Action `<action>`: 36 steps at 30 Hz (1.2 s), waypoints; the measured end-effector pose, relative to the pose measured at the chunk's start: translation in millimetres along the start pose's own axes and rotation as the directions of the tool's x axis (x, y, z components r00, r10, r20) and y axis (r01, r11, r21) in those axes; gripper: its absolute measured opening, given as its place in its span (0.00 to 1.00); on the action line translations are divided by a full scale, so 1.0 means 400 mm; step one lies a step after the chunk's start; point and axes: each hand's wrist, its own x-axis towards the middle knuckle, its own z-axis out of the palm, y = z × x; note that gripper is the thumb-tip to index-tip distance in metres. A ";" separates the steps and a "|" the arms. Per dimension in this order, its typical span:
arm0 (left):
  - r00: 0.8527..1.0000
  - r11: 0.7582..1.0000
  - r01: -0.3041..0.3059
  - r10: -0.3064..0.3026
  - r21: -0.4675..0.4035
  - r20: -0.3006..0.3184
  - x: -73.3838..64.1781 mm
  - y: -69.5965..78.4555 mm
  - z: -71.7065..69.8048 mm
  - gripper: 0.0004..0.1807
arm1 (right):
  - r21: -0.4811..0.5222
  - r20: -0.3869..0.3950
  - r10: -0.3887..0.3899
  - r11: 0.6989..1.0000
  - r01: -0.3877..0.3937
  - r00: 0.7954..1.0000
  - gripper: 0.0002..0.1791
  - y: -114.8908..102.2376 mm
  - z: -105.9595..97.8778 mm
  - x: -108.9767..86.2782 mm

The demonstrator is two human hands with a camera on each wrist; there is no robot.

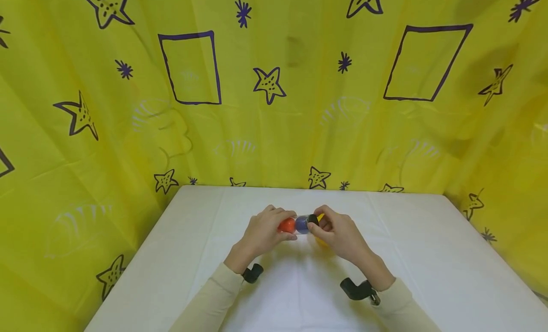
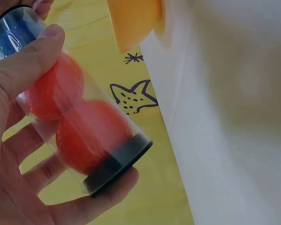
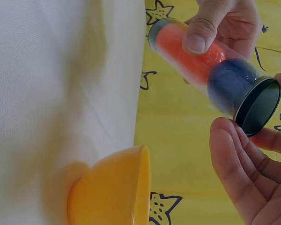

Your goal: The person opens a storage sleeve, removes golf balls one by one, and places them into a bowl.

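Note:
A clear plastic tube [image 2: 49, 125] holding two red balls [image 2: 96, 133] and a blue ball [image 3: 229, 86] is held up above the table, lying slantwise. My left hand [image 1: 264, 231] grips its body around the red balls, thumb across the side, with a finger under the black end cap [image 2: 119, 164]. At the blue ball's end, my right hand [image 1: 344, 233] pinches the rim of the other black cap [image 3: 258, 108] between thumb and fingers. That cap sits on the tube's end. A yellow bowl [image 3: 110, 187] stands just below the right hand, partly hidden by it in the head view.
The white-covered table [image 1: 205, 256] spreads around both hands. A yellow curtain [image 1: 295, 132] with drawn stars and squares hangs behind it and along the sides. Each wrist wears a black camera mount [image 1: 357, 289].

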 end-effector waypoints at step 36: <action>0.999 0.998 0.030 -0.028 -0.053 0.036 0.002 -0.070 -0.023 0.29 | 0.021 -0.003 -0.161 0.987 0.161 0.987 0.20 0.004 -0.030 -0.002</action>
